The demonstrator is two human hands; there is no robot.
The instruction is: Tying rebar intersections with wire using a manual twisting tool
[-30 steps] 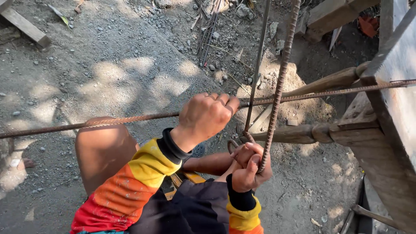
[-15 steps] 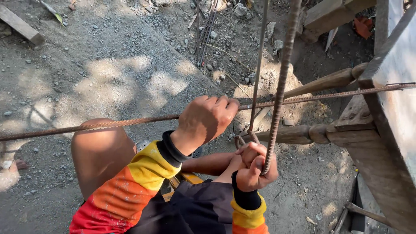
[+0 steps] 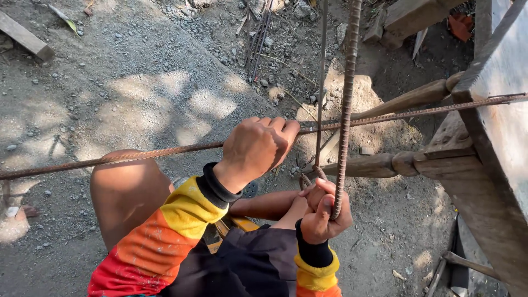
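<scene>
1. Here, the left hand (image 3: 257, 147) is curled in a closed fist around the long rusty ribbed steel bar (image 3: 137, 155) that runs crosswise from the left edge of the view to the weathered grey wooden frame (image 3: 495, 126) on the right.
2. The right hand (image 3: 324, 212), lower and nearer the body, is clenched around the foot of the upright rusty ribbed bar (image 3: 345, 99), with a thinner dark bent rod (image 3: 320, 82) rising just beside it; its hooked end sits touching the top of the fingers.
3. Both bars hang above the grey gravel ground (image 3: 126, 82), crossing close to the left hand's knuckles.
4. Judged by look, the steel is stiff and fairly heavy for its thickness; the long bar would probably sag or spring a little over its span.
5. The ribs and rust give a rough, non-slip surface, likely harsh on bare skin, so a full wrap of the fingers suits better than a pinch.
6. Taking hold near the crossing seems wisest, since there the bars can be steadied against each other.
7. A round wooden handle (image 3: 407, 100) lies against the frame, well apart from both hands.
</scene>
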